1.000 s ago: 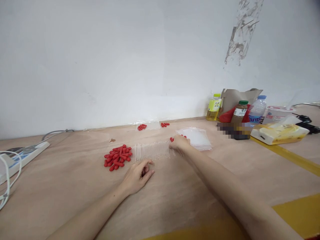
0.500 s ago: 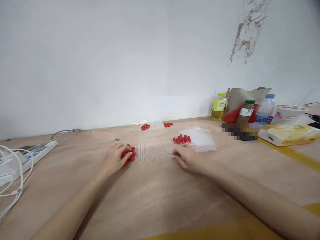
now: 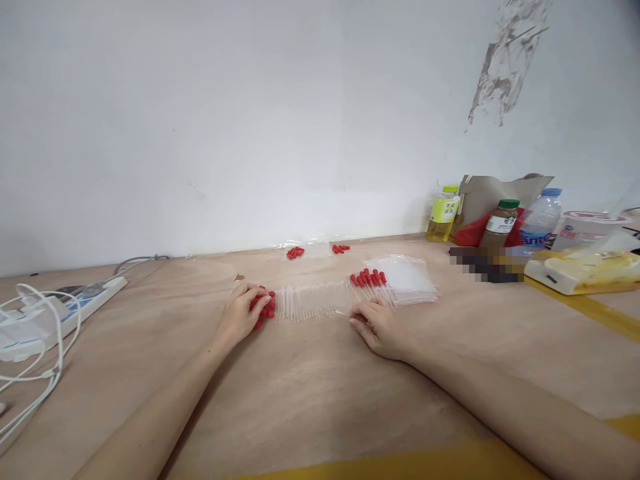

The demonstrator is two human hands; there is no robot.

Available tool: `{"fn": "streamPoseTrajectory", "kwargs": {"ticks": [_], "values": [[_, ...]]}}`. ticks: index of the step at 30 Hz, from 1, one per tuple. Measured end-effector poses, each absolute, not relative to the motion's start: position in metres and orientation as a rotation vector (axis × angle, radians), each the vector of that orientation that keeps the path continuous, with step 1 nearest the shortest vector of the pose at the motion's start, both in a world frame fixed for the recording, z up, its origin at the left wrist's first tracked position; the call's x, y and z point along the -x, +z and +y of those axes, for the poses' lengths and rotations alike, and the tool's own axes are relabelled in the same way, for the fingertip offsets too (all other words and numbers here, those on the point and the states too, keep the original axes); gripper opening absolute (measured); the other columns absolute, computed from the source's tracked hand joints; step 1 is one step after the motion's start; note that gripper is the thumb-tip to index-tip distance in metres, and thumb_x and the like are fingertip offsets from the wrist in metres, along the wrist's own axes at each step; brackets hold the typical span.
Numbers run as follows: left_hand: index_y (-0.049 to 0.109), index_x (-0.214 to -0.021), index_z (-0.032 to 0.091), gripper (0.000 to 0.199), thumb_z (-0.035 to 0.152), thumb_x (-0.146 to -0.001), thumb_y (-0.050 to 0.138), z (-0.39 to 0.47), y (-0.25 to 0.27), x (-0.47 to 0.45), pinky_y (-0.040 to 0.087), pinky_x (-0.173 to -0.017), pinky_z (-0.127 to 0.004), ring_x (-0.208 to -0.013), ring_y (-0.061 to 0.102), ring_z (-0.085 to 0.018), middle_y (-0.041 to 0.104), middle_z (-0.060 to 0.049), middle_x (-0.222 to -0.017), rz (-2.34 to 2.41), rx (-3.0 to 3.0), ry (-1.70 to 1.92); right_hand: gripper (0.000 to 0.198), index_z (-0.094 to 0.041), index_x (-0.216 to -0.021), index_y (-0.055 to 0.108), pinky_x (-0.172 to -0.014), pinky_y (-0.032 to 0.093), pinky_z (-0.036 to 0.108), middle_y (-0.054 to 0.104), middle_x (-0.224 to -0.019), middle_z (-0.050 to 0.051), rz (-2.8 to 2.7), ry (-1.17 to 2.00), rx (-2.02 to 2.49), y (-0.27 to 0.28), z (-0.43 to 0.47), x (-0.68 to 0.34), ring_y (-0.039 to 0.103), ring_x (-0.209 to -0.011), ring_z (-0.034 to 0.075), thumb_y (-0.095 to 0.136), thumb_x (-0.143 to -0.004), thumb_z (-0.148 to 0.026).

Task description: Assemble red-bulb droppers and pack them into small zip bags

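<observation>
My left hand point(image 3: 243, 313) is curled over a pile of red rubber bulbs point(image 3: 271, 305), with thumb and fingers closed on a bulb. To the right of the pile lies a row of thin clear glass dropper tubes point(image 3: 310, 301), side by side. My right hand point(image 3: 379, 325) is at the row's right end, its fingertips pinched on a glass tube point(image 3: 342, 313) that points left. Just beyond this hand lie several droppers with red bulbs point(image 3: 369, 277) fitted on their tubes. The fingers partly hide these tubes.
Clear plastic bags point(image 3: 407, 277) lie stacked at the right. More red bulbs point(image 3: 295, 253) rest on plastic near the wall. A power strip point(image 3: 95, 305) with white cables is at left; bottles point(image 3: 443, 215) and a tissue pack point(image 3: 583, 272) stand at right.
My right hand has drawn slightly towards me and away from the bulbed droppers, whose tubes now show more. My left hand stays at the bulb pile. The view has shifted slightly left.
</observation>
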State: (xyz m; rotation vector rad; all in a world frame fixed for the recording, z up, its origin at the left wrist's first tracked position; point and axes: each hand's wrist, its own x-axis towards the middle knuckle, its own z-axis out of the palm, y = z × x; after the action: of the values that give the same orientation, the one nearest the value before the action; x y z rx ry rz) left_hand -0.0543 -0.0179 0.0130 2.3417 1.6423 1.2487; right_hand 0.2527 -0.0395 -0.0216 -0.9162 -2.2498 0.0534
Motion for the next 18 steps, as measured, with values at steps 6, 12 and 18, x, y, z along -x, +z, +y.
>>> {"fn": "streamPoseTrajectory", "kwargs": {"ticks": [6,12,18], "values": [[0.048,-0.091,0.018,0.018,0.034,-0.083,0.047,-0.037,0.007,0.017,0.05,-0.065,-0.028,-0.074,0.059,-0.014,0.059,-0.004,-0.09,1.215,-1.854,1.463,0.012,-0.018,-0.083,0.047,-0.072,0.036,0.03,0.06,-0.079,0.004,-2.207,0.093,0.952,-0.022,-0.038,-0.252,0.052,-0.071,0.015,0.036,-0.085,-0.02],[0.05,-0.075,0.015,0.019,0.031,-0.075,0.059,-0.057,-0.01,-0.026,0.048,-0.069,-0.028,-0.071,0.061,-0.014,0.059,-0.001,-0.076,1.012,-1.654,1.265,0.019,-0.018,-0.099,0.052,-0.075,0.035,0.03,0.065,-0.089,0.004,-2.185,0.068,0.904,-0.025,-0.039,-0.251,0.056,-0.077,0.014,0.038,-0.086,-0.02],[0.048,-0.109,0.017,0.035,0.028,-0.077,0.057,-0.054,-0.018,-0.027,0.045,-0.081,-0.032,-0.091,0.059,-0.018,0.056,-0.008,-0.107,1.043,-1.755,1.118,0.022,-0.022,-0.101,0.058,-0.075,0.031,0.031,0.067,-0.087,0.003,-2.186,0.004,0.829,-0.027,-0.04,-0.247,0.059,-0.073,0.012,0.042,-0.086,-0.022]]}}
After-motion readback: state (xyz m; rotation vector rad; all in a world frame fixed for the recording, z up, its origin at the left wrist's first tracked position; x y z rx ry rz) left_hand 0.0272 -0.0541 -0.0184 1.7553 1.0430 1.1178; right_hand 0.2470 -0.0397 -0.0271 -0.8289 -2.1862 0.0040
